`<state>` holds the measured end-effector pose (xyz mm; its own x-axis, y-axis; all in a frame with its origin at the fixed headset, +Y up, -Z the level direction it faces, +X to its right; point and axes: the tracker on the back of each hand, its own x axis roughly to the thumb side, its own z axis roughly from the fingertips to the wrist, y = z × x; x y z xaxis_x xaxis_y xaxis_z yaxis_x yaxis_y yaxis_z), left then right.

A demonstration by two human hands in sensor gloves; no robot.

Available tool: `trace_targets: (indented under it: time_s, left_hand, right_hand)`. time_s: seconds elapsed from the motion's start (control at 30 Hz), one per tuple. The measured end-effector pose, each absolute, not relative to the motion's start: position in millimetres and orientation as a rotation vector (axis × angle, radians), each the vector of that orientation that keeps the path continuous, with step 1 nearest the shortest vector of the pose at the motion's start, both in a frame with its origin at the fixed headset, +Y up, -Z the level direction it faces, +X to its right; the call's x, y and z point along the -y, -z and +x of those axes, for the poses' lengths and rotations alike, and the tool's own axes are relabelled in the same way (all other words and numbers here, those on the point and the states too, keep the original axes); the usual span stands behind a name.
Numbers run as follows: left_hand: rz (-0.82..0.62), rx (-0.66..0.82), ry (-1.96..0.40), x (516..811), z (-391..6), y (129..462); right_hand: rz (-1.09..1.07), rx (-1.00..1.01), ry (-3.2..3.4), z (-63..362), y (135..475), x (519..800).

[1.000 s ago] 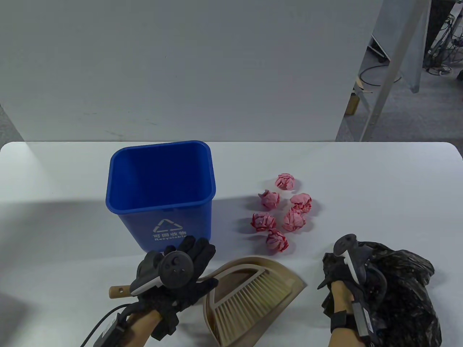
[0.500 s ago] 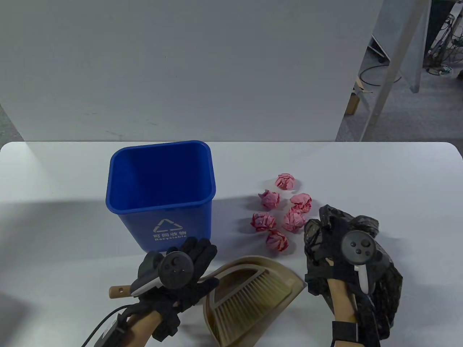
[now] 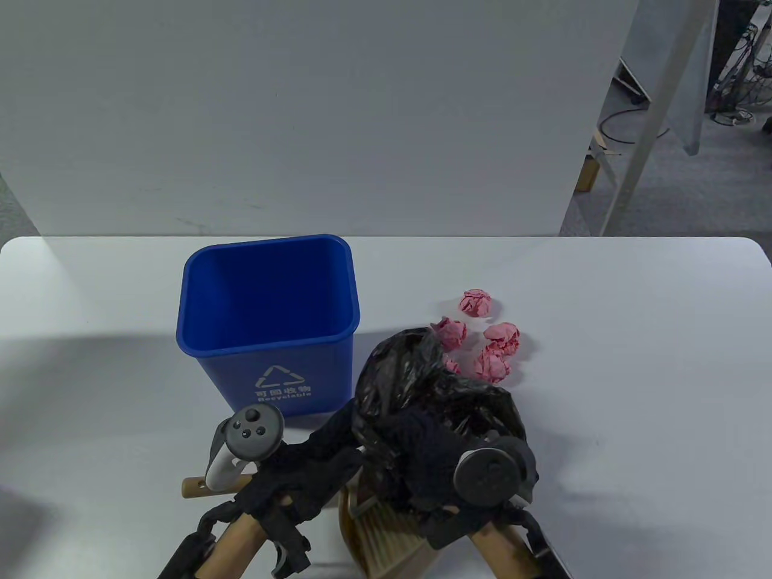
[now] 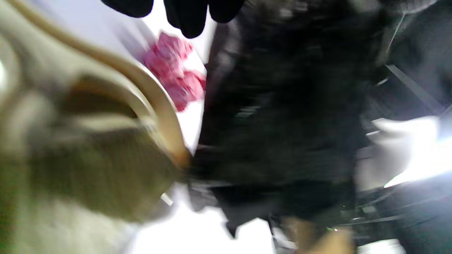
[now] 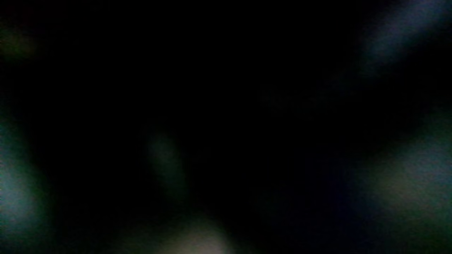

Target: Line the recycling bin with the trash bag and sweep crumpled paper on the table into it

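Recycling bin (image 3: 268, 325), "Recyclable" label, unlined

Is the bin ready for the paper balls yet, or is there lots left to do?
Lots left. Nothing is finished: the blue bin has no liner. In hand: the right hand holds the black bag beside the bin; the left hand reaches toward it. The pink paper balls sit unswept, and the brush lies in the dustpan.

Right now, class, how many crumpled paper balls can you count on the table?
4 clearly: the far ball, left ball, right ball, near ball. The trash bag may hide others.
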<state>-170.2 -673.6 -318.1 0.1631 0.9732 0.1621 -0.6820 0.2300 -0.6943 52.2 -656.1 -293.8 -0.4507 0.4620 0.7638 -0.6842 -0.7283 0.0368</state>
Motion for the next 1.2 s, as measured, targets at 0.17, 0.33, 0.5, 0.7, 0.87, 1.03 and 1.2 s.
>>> trace_targets:
  time_s: [0.17,0.33,0.5,0.7,0.87,1.03,1.2]
  left_hand:
    - [-0.525,0.53,-1.283,680.9,-176.0,324.3]
    - [-0.346,0.441,-1.192,674.0,-184.2,325.4]
    - [-0.226,0.355,-1.233,667.3,-197.8,323.5]
    - [-0.181,0.294,-1.293,666.3,-210.1,325.9]
    - [-0.173,0.299,-1.269,664.6,-208.8,325.3]
    - [-0.163,0.304,-1.198,663.9,-203.6,324.0]
    - [-0.108,0.314,-1.112,660.5,-200.9,321.9]
  right_hand:
    - [1.147,0.315,-2.298,38.9,291.2,664.6]
    - [1.134,0.304,-2.289,43.3,293.1,664.5]
    - [1.066,0.401,-2.341,60.6,294.2,651.4]
    - [0.768,0.527,-2.476,104.6,302.3,637.6]
    - [0.267,0.289,-2.666,152.9,314.5,635.1]
    - [-0.104,-0.176,-2.603,194.1,316.5,649.8]
    - [-0.161,0.256,-2.567,202.5,303.1,628.4]
